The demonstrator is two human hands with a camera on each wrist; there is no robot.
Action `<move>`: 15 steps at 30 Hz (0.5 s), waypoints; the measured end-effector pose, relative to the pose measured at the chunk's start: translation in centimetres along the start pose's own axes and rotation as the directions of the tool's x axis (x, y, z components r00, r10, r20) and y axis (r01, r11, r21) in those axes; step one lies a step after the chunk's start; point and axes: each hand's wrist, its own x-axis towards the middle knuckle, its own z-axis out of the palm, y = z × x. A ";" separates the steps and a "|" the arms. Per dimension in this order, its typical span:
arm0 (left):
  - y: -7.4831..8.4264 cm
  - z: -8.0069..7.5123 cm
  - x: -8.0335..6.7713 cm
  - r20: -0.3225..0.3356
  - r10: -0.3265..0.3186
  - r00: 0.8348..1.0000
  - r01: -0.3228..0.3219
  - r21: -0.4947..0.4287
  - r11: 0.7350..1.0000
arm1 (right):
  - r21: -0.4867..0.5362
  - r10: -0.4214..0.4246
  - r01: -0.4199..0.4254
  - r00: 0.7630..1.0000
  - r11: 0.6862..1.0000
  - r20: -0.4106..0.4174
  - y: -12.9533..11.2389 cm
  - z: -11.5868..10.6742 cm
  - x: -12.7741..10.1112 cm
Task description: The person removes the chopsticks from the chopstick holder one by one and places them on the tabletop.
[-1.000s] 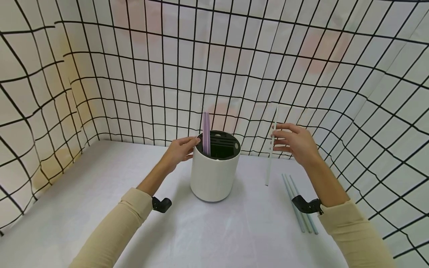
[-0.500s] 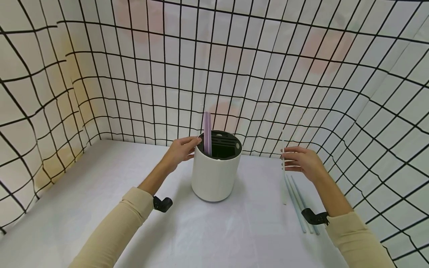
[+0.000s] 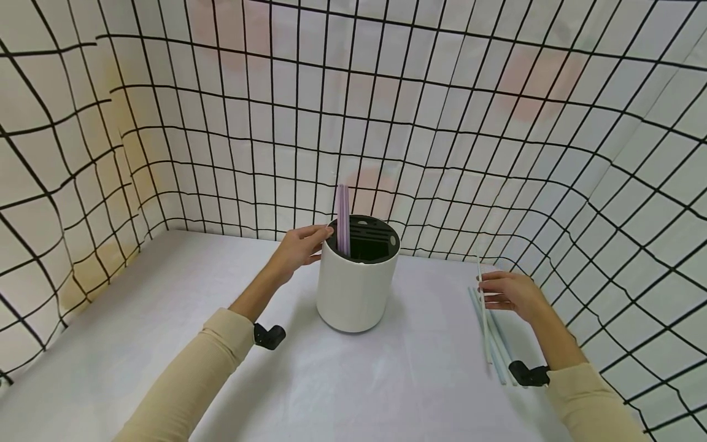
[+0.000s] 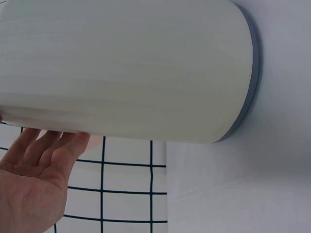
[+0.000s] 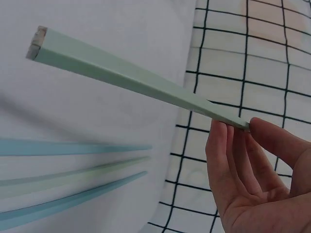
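A white cylindrical utensil holder point(image 3: 356, 298) with a black slotted insert stands upright on the white table. My left hand point(image 3: 300, 250) holds its left rim, thumb over the top edge and fingers along the outer wall point(image 4: 121, 73). Purple chopsticks point(image 3: 343, 218) lean upright in the holder's left side. Between thumb and fingertips, my right hand point(image 3: 510, 293) pinches a pale green chopstick point(image 5: 121, 73) near its upper part, its square end pointing down toward the table. Under it lie two light blue chopsticks point(image 5: 73, 147) and a pale green one point(image 5: 73, 177), side by side.
A black wire grid point(image 3: 309, 110) with white sheeting behind it walls the back and both sides of the table point(image 3: 386, 380). The right hand is close to the grid's right side. Black wrist cameras point(image 3: 269, 336) sit at both cuffs.
My right hand has moved right and down with the pale green chopstick, from beside the holder to over the lying chopsticks. My left hand stays on the holder's rim.
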 end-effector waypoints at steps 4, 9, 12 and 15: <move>0.0 0.0 0.0 -0.002 0.000 1.000 0.000 -0.006 1.000 | 0.004 0.037 -0.037 0.999 0.999 -0.003 1.9 -0.3 0.4; 0.0 0.0 -0.1 0.002 -0.002 1.000 0.002 0.000 1.000 | 0.016 0.102 -0.102 0.995 0.995 -0.013 3.6 -0.1 0.7; -0.1 0.0 -0.1 0.006 0.000 1.000 0.000 -0.001 1.000 | 0.014 0.127 -0.127 0.992 0.992 -0.010 4.2 0.1 0.8; -0.1 0.0 0.0 0.004 0.002 1.000 -0.002 -0.005 1.000 | 0.027 0.144 -0.144 0.989 0.989 -0.015 4.6 0.5 1.0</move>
